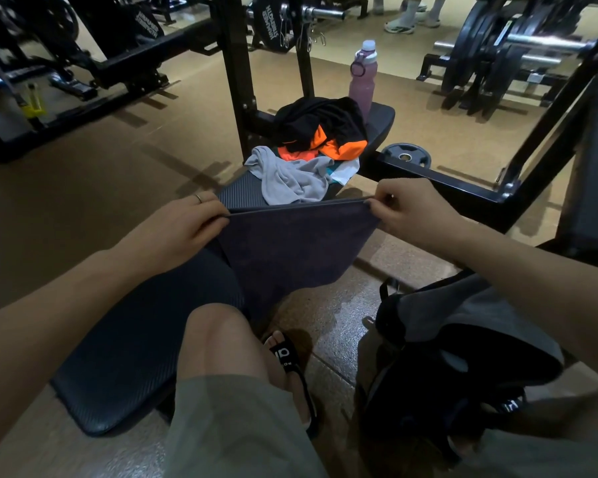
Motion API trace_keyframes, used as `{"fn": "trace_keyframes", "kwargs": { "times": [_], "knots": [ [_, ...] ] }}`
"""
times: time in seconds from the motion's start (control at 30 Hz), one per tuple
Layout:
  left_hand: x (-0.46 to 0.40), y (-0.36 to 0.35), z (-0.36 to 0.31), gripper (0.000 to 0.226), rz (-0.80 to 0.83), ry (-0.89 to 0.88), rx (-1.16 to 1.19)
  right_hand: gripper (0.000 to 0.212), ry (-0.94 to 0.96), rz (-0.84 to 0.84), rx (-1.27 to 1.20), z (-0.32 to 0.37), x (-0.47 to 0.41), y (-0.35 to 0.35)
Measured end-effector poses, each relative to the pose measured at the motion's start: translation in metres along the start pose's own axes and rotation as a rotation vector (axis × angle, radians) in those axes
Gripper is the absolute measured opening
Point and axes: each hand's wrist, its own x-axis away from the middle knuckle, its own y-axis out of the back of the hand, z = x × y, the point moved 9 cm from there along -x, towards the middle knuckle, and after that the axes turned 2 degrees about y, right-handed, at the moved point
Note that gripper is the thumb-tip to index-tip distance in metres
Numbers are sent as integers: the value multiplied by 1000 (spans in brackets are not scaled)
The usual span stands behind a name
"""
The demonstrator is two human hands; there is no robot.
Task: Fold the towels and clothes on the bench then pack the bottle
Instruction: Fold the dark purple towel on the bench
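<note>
Seated astride the surface, the person pinched the dark purple towel taut by its top corners, left hand and right hand fingers clamped on it, the pink bottle standing at the far end.

You can make out very little lettering here. The black weight plates at the top carry white printed words, upside down from your view and too blurred to read. The black sandal strap on your foot shows white logo letters, not legible. The backpack bears a small white mark, also unreadable.
</note>
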Motion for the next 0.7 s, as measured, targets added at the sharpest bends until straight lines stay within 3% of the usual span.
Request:
{"fn": "trace_keyframes", "kwargs": {
  "times": [0.07,0.27,0.57,0.7],
  "knots": [
    [-1,5,-2,15,-38,1,61,23,-29,-8,-2,-5,1,3],
    [0,11,-6,17,-91,15,183,28,-67,-28,44,-13,1,9],
    [-1,14,-7,12,-70,8,181,33,-90,-114,50,-19,-1,23],
    [-3,17,-3,12,-144,59,186,35,-116,-135,49,-20,3,24]
  ]
}}
